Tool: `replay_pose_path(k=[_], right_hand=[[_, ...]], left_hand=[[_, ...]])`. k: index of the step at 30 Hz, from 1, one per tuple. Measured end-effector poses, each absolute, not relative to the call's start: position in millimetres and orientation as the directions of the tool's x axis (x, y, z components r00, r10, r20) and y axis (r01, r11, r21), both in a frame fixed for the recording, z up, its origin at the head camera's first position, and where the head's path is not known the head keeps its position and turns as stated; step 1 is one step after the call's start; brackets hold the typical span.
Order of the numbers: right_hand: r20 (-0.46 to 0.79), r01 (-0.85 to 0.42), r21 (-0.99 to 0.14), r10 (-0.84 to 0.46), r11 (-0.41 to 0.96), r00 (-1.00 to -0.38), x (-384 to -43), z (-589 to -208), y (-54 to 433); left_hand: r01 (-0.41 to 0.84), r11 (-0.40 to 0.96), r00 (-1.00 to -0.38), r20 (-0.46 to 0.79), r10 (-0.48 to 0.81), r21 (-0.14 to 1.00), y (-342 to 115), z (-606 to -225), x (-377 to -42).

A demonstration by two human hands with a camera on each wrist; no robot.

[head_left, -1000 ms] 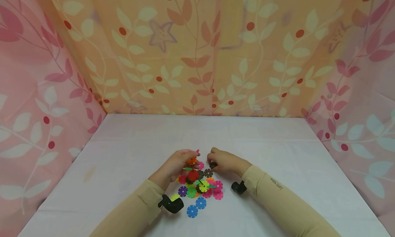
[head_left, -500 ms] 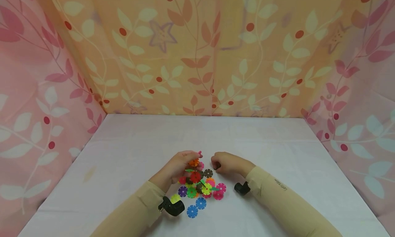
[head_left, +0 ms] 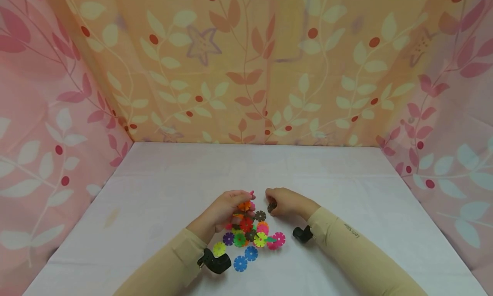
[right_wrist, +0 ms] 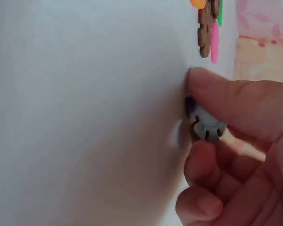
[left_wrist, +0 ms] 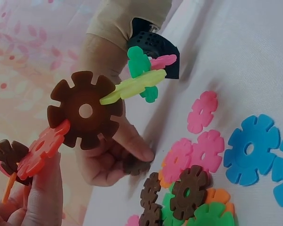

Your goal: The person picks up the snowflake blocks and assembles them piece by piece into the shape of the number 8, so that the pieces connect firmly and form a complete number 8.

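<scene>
My left hand [head_left: 223,208] grips a chain of slotted plastic snowflake discs. In the left wrist view its red disc [left_wrist: 43,148] sits by the fingers, followed outward by a large brown disc [left_wrist: 70,115], a yellow disc [left_wrist: 137,86], a green disc [left_wrist: 138,63] and a pink disc [left_wrist: 164,61]. Across the pile, my right hand [head_left: 290,201] pinches a single dark brown disc [left_wrist: 137,166] between thumb and fingers, low over the table. That disc [right_wrist: 208,126] looks greyish and is partly covered by the thumb in the right wrist view.
Several loose discs lie below the chain, among them a purple disc [head_left: 228,239], a yellow disc [head_left: 219,248] and a brown disc [head_left: 260,216]. Closer to the front lie two blue discs [head_left: 240,264]. Patterned cloth walls border the white table [head_left: 339,171] at the back and sides.
My left hand has shifted slightly right and down, and the chain's pink end has swung right. The right hand has drawn a little to the right with the brown disc, which has turned.
</scene>
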State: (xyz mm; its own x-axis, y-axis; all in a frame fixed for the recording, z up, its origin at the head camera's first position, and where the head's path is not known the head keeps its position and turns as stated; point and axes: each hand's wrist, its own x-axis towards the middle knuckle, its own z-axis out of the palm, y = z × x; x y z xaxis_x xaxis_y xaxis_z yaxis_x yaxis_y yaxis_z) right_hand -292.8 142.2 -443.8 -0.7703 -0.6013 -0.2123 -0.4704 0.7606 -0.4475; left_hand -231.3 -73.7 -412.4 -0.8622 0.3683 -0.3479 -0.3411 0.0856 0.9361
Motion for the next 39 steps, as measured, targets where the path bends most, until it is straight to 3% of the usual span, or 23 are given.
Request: replay_pose_path(k=[5,14,19,24,31,39], right_hand=[[-0.154,-0.497,-0.51,-0.643,0.702,-0.75,-292,-435,146],[0.107,-0.512,-0.674,-0.614,0.533,-0.782,-282,-412,151],[0.033,-0.372,-0.817,-0.609,0.44,-0.792,-273,-406,145],[-0.037,-0.285,-0.874,-0.638,0.394,-0.769,-269,-404,140],[-0.062,-0.264,-0.894,-0.684,0.361,-0.727,-269,-408,142],[-0.043,-0.355,-0.848,-0.72,0.393,-0.693,-270,-411,143]], left_hand=[[-0.345,0.093,-0.86,-0.354,0.368,0.934,-74,-413,-230],[-0.351,0.123,-0.852,-0.371,0.369,0.928,-74,-418,-229],[-0.322,0.15,-0.856,-0.355,0.375,0.935,-74,-418,-227],[-0.27,0.182,-0.874,-0.32,0.366,0.945,-74,-417,-225],[-0.23,0.243,-0.898,-0.301,0.321,0.943,-72,-419,-223],[-0.22,0.244,-0.905,-0.291,0.309,0.945,-72,-423,-222]])
